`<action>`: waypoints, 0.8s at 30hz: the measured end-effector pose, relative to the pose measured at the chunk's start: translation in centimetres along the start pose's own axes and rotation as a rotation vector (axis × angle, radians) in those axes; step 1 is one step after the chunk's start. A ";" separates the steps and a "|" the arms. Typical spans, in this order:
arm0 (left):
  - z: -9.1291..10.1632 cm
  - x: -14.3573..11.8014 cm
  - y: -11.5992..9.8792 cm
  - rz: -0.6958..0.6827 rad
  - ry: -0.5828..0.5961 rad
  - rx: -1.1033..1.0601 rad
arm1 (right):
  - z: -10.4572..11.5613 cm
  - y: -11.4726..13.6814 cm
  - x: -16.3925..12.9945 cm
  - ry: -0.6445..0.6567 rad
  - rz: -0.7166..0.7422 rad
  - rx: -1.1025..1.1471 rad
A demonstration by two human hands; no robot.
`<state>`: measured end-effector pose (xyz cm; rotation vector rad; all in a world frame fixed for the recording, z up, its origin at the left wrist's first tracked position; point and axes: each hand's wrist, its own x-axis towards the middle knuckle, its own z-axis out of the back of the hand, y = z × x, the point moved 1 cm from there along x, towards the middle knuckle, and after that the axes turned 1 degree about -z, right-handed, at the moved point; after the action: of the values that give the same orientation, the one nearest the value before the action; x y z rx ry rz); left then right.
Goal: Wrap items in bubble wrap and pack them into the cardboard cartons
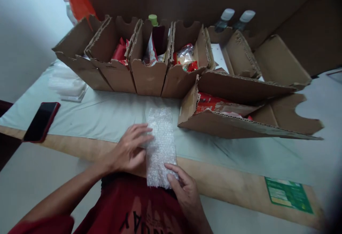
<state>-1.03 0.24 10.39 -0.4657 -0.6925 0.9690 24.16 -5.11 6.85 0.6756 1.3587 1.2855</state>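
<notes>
Our fingers (141, 134) lie spread and flat on a strip of bubble wrap (161, 145), the left hand (128, 152) pressing its left edge so the sheet stays smooth against the counter (240, 155), while the right hand (184, 187) pins the near corner with loosely curled fingers, clamped on nothing. The bubble wrap lies lengthwise before us, its near end overhanging the counter's wooden edge toward our red shirt (133, 209). Just to its right a cardboard box (235, 120) lies tipped on its side, red packets (211, 102) showing through its open mouth. Beyond, a row of upright cardboard bins (133, 70) holds sorted packets within reach. A red phone (41, 121) rests at the far left, a green leaflet (288, 194) at the right
</notes>
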 end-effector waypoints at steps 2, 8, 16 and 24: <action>-0.2 -3.9 -2.2 0.006 0.113 -0.052 | -0.1 0.4 0.1 0.016 -0.111 0.113; -3.2 -4.6 -3.9 0.025 -0.115 0.038 | -1.1 1.4 1.5 -0.081 -0.108 0.314; -4.6 -1.2 0.5 0.464 -0.157 0.084 | 0.5 1.4 1.6 -0.316 0.481 -0.232; -4.6 -1.9 -0.5 0.270 -0.233 0.295 | -0.2 2.0 6.2 -0.077 0.817 -0.918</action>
<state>1.79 -1.89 6.88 -0.1891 -0.6913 1.3731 21.95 1.06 6.74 0.6054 0.2691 2.2659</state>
